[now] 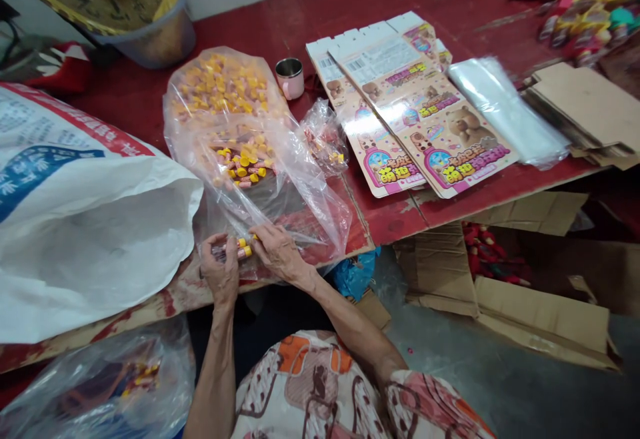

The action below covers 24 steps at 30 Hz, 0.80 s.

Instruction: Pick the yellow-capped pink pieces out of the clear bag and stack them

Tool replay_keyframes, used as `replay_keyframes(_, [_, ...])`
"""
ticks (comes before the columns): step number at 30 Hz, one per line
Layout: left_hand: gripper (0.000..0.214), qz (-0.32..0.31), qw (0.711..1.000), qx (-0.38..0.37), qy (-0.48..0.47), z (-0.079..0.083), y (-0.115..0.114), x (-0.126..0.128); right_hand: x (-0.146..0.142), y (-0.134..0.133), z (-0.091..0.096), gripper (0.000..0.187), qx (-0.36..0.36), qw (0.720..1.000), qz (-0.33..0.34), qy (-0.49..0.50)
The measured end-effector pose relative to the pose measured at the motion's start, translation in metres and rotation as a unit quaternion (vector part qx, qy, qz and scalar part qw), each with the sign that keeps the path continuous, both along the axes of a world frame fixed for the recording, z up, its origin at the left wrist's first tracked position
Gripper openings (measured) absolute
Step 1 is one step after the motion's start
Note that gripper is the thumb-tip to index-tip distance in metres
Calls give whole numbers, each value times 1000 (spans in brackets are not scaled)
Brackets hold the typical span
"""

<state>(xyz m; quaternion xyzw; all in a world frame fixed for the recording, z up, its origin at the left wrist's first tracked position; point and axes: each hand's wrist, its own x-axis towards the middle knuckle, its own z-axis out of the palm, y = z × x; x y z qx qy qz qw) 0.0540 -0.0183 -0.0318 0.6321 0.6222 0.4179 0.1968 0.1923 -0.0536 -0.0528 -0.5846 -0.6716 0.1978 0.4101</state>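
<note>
At the table's front edge, my left hand (221,271) is closed around a few small yellow-capped tubes (244,251), their caps pointing right. Close beside it, my right hand (281,252) has its fingers bent together, with a bit of yellow cap (255,236) at the fingertips; the rest of that piece is hidden. Beyond both hands lies a large clear plastic bag (315,192) with its mouth towards me. Many more yellow-capped tubes (245,162) with pinkish patterned bodies are heaped inside it.
A white woven sack (100,259) gapes at left. Right of the bag are a pink cup (290,79), a small bag of pieces (324,135), printed cartons (425,119) and clear sleeves (505,109). Below are an open cardboard box (545,312) and another plastic bag (100,385).
</note>
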Motion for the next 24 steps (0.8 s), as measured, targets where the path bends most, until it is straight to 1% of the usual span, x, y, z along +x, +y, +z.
replay_keyframes(8, [30,0,1000,8,11,4,-1,2,-1,1,0,22,9,1000,-5,-9])
replay_keyframes(13, [30,-2,1000,4,12,2,0,0,-1,1,1,22,13,1000,-5,-15])
replay_keyframes(19, [32,1,1000,6,6,-2,1,-2,0,1,0,22,0,1000,-3,-11])
replay_keyframes(24, [35,0,1000,-12,-13,-3,0,-3,1,-5,4,23,13,1000,-4,-2])
